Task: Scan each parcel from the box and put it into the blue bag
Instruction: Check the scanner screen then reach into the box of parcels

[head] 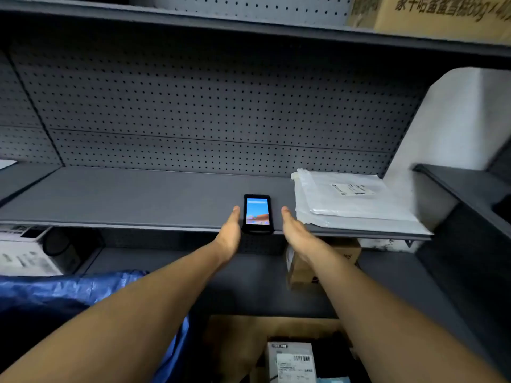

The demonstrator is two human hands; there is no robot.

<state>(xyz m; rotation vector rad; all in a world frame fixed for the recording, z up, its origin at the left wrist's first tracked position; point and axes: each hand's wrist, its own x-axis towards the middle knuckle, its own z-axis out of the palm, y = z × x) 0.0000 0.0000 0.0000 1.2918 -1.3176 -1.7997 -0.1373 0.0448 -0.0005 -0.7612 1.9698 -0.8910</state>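
Note:
A black handheld scanner [257, 213] with a lit screen lies at the front edge of the grey shelf [138, 200]. My left hand [230, 234] is just left of it with fingers straight, and my right hand [295, 230] is just right of it, also open; neither holds anything. The blue bag [69, 288] sits at lower left under my left arm. A cardboard box [243, 346] at the bottom holds a white parcel [293, 360] with a barcode label.
A flat clear-plastic parcel [348, 200] with a label lies on the shelf right of the scanner. A small cardboard box [304, 272] sits on the lower shelf. White labelled packages [22, 252] lie at left. A pegboard wall backs the shelf.

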